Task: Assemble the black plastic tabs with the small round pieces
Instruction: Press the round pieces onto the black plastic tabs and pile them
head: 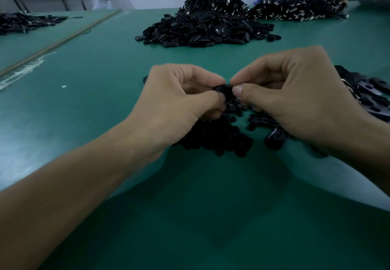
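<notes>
Piece (224, 90) mostly hiding behind fingertips (238, 90).
Left hand (179, 101) and right hand (295, 96) are pinching it and covering most of it, leaving its shape unreadable. They are also hiding part of the near pile (213, 139). Tabs (367, 96) are running off the right edge and the far-left pile (21, 21) off the left.

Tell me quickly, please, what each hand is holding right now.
Left hand: closed, pinching a small black part between thumb and fingertips.
Right hand: closed, pinching the same small black part from the other side.
</notes>
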